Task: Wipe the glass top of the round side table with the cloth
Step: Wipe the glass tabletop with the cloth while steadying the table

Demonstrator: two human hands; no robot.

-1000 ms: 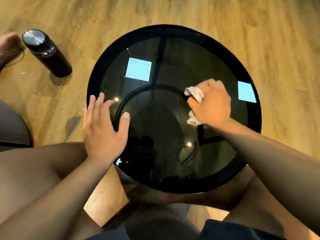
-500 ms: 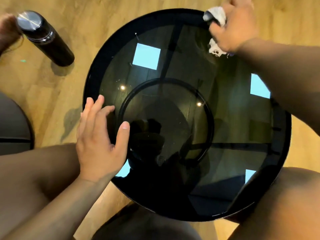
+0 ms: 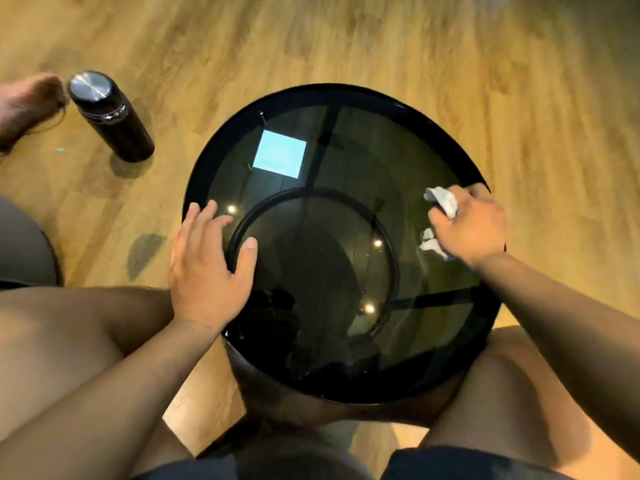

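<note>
Two hands are touching the round dark-glass table top [image 3: 346, 150]: left hand [image 3: 207, 271] lying spread flat, right hand [image 3: 471, 226] gripping crumpled white cloth [image 3: 445, 200]; capped black flask [image 3: 110, 119] standing nearby.

One glass surface [image 3: 374, 157], one cloth [image 3: 445, 200], one bottle [image 3: 114, 123], one bare foot [image 3: 24, 105], one square reflection [image 3: 280, 153]. Two hands: left hand [image 3: 207, 271], right hand [image 3: 474, 230].

warm wood-plank floor [image 3: 398, 46], black flask [image 3: 110, 116] standing on it
</note>
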